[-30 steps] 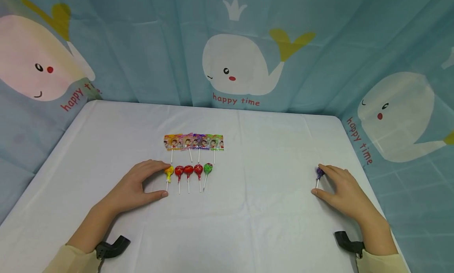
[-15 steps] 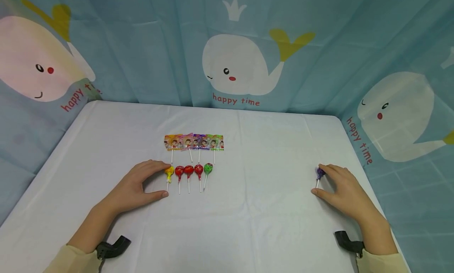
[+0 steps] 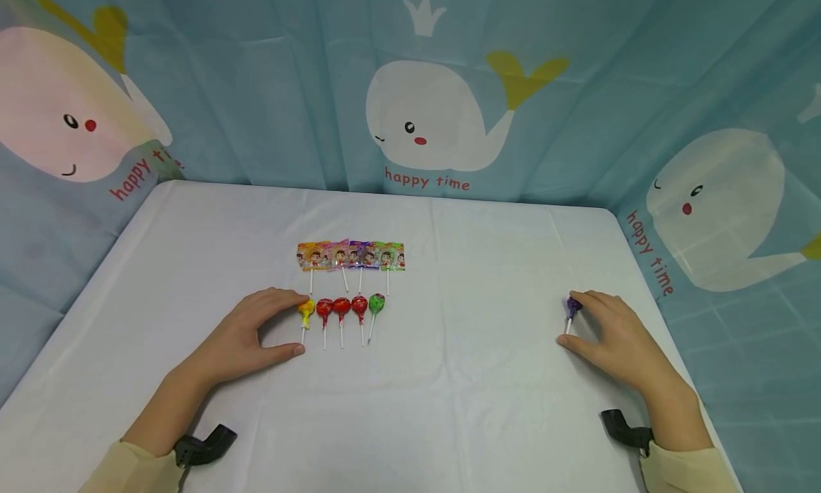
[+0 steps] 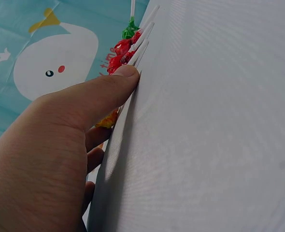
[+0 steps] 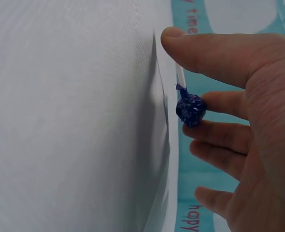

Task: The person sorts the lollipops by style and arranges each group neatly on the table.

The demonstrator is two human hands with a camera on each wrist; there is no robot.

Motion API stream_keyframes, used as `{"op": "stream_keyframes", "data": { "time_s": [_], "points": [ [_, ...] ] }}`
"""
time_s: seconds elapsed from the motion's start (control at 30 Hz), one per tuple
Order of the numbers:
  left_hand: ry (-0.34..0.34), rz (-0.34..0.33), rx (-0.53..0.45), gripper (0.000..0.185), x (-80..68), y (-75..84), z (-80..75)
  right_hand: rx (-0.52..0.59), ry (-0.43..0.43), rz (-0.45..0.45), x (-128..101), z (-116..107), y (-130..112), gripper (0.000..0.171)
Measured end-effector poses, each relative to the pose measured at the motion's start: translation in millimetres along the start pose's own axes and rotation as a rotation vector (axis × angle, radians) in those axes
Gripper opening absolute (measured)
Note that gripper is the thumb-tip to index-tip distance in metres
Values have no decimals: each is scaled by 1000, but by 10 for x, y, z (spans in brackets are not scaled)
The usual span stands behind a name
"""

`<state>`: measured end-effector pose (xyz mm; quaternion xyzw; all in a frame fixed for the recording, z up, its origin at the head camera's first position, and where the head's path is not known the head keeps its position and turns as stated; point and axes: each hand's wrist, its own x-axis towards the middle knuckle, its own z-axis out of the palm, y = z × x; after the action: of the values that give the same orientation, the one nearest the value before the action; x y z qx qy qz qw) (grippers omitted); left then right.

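Note:
In the head view my right hand holds a purple lollipop lengthwise, fingertips at the candy and thumb by the stick's lower end. The right wrist view shows the dark, shiny wrapped ball against the fingers. On the left, my left hand rests on the table, its index fingertip at a yellow lollipop and its thumb near that stick's end. Beside the yellow one lie red lollipops, the middle one among them, then a green lollipop, heads away from me. In the left wrist view my thumb partly covers this row.
Behind the row, flat wrapped lollipops lie side by side in orange, pink, purple and green packets, sticks toward me. A white cloth covers the table. Blue whale-print curtains stand along its back and sides.
My right hand has shifted slightly left and away from me on the table, and the purple lollipop has moved with it. The left hand and the row stay put.

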<state>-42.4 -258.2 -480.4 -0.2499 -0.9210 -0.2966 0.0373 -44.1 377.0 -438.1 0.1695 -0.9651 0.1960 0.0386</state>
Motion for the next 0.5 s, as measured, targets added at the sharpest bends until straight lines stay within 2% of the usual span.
{"op": "stream_keyframes", "data": {
  "time_s": [0.27, 0.5],
  "points": [
    [-4, -7, 5, 80, -3, -2, -1, 2, -26, 20, 66, -4, -100, 83],
    [0, -8, -5, 80, 0, -21, 12, 4, -32, -16, 129, 6, -186, 81]
  ]
}}
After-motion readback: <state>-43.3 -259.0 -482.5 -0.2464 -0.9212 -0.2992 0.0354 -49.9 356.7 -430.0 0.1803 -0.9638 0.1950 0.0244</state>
